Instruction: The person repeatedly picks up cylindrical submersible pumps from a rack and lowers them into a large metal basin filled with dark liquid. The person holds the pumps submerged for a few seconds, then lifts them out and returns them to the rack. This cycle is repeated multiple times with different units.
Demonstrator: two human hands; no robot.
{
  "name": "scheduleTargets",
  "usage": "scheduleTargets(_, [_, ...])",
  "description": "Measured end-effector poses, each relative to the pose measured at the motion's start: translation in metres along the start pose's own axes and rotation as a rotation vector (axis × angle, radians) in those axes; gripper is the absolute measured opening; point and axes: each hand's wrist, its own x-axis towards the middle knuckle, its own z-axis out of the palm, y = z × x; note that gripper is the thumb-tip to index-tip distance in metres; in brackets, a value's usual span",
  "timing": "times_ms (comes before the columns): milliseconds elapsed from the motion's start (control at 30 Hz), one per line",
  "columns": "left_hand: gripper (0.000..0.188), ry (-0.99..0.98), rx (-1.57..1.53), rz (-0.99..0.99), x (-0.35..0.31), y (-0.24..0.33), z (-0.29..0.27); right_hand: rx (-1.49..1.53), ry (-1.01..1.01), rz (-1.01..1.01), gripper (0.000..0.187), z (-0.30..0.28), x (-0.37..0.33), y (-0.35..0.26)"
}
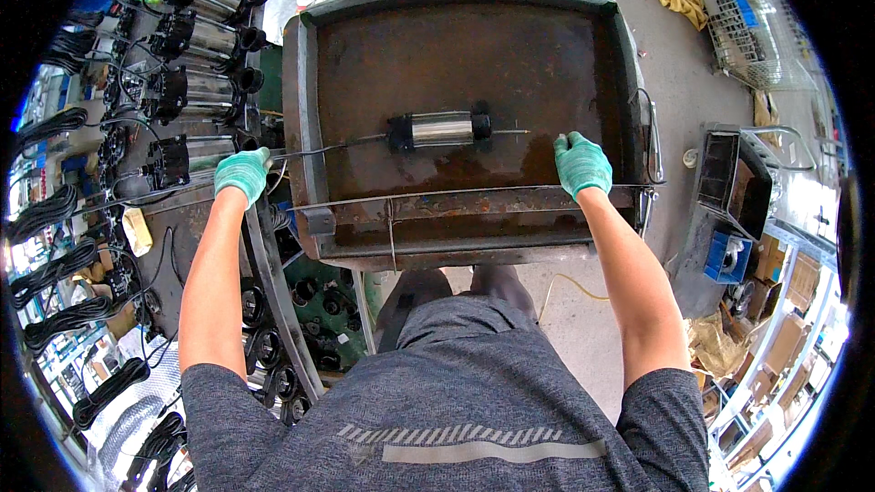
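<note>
A steel cylinder with black ends, like a submersible pump motor (440, 129), lies on its side in a wet, rusty metal tray (474, 46). A thin shaft sticks out of its right end, and a black cable (319, 150) leads from its left end. My left hand (242, 173), in a green glove, is closed on the cable just beyond the tray's left wall. My right hand (583, 164), gloved alike, hovers over the tray's right front part with its fingers curled. Whatever it may hold is hidden. Its wrist is above a thin metal rod (456, 192) spanning the tray.
Several similar motors (205, 87) stand in a row on a bench at the left, with coiled black cables (55, 210) beside them. Round black parts (269, 346) lie below it. At the right are a wire cage (738, 27), a metal bin (736, 178) and a blue box (727, 256).
</note>
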Motion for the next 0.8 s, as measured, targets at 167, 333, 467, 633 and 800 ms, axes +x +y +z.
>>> scheduleTargets(167, [0.027,0.006,0.002,0.026,0.005,-0.008,0.010,0.002,-0.002,0.001,0.043,-0.003,-0.002,-0.001])
scheduleTargets(333, [0.021,0.018,-0.005,0.007,0.002,-0.003,0.006,0.009,-0.002,0.005,0.042,-0.003,-0.002,-0.002])
scheduleTargets(467, [0.021,-0.003,-0.002,0.000,0.001,-0.001,0.003,0.014,-0.004,0.004,0.042,-0.003,-0.002,-0.002])
scheduleTargets(633, [0.023,-0.001,-0.015,0.004,0.001,-0.002,0.003,0.024,0.010,-0.002,0.042,-0.001,-0.002,-0.001])
scheduleTargets(800, [0.025,0.023,-0.067,-0.014,0.002,-0.006,0.013,0.022,0.006,0.003,0.042,-0.001,0.000,-0.001])
